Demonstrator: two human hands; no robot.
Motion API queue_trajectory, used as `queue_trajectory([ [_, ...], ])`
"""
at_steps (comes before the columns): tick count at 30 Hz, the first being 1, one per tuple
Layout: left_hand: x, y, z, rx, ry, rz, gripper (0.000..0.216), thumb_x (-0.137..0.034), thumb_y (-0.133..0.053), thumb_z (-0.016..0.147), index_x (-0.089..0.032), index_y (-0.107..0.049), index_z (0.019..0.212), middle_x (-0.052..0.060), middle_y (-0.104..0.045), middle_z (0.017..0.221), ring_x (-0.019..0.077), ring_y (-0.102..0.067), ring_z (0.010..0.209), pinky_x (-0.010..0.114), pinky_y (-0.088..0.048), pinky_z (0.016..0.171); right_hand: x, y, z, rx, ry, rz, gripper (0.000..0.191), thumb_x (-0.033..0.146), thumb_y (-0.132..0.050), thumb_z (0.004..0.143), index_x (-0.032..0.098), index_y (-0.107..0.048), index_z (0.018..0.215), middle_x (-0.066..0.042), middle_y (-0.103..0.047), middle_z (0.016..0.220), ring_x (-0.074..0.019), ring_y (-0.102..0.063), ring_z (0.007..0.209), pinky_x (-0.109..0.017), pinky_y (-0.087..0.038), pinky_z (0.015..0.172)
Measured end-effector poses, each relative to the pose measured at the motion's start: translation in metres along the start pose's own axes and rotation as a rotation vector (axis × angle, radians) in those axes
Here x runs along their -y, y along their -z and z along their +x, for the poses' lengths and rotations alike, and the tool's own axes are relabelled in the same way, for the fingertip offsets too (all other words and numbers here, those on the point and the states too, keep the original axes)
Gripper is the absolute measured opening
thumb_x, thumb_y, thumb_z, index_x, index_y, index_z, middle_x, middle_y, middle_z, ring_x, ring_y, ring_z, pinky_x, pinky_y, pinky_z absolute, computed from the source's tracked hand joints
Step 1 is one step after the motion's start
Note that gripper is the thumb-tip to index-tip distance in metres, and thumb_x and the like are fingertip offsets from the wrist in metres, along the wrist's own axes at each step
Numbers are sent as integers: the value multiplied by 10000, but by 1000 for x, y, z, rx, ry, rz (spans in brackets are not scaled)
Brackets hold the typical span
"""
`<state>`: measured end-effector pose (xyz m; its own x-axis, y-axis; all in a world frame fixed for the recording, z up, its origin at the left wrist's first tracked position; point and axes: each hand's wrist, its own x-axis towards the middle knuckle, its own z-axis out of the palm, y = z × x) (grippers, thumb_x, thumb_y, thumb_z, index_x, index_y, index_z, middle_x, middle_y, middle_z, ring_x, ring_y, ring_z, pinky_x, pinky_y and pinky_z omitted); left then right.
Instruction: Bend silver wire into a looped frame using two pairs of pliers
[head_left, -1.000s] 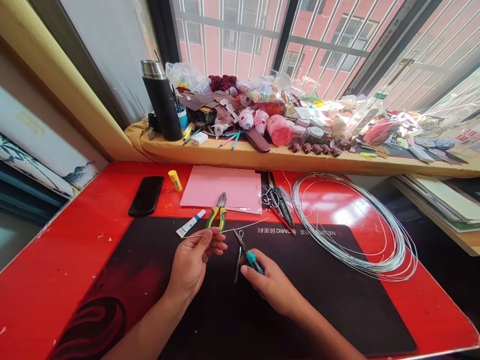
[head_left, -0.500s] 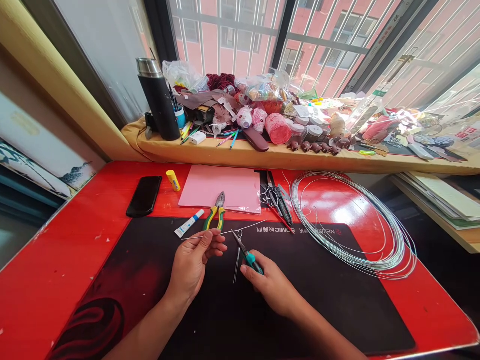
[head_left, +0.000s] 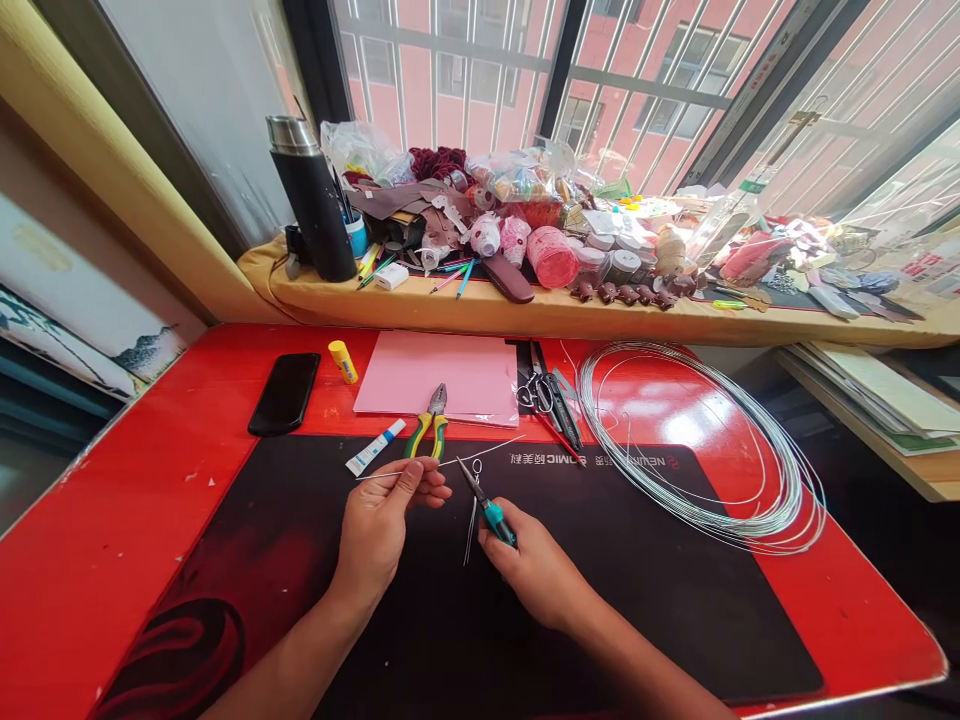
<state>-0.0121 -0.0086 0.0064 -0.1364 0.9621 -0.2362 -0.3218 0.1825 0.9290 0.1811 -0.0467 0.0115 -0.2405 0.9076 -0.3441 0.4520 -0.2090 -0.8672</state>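
while your left hand [head_left: 384, 520] pinches a thin straight wire [head_left: 450, 461] between thumb and fingertips above the black mat [head_left: 675, 600], your right hand [head_left: 536, 572] is closed around the teal-handled pliers [head_left: 484, 500], whose tip points up toward that wire (whether it touches is too fine to tell). just beyond lie green-and-yellow pliers [head_left: 429, 425], a small white tube [head_left: 373, 448] and pink paper [head_left: 439, 375]; a wire coil [head_left: 697, 440] rests to your right on the red table [head_left: 150, 470].
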Motion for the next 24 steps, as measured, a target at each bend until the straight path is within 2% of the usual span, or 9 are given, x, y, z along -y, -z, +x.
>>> queue_trajectory([
  [9,1,-3,-1,61,62,-98,428,-492,-869,730,-109,-806,910,116,-774,817,231,-739,711,311,-598,655,-14,-2,-6,23,4,157,200,404,-580,968,222,-524,907,46,-443,746,-137,-422,678,-248,-351,627],
  [18,0,0,0,38,129,-211,414,-457,-910,690,-107,-803,883,103,-766,805,198,-725,706,264,-584,638,-14,-3,-8,16,17,173,291,496,-598,958,219,-530,901,39,-440,749,-137,-400,675,-247,-351,617],
  [24,0,1,-1,63,129,-207,406,-458,-899,708,-109,-806,894,104,-766,809,197,-725,704,264,-581,634,-13,-2,-7,38,7,144,293,484,-591,967,219,-503,880,39,-428,769,-134,-399,683,-240,-352,614],
])
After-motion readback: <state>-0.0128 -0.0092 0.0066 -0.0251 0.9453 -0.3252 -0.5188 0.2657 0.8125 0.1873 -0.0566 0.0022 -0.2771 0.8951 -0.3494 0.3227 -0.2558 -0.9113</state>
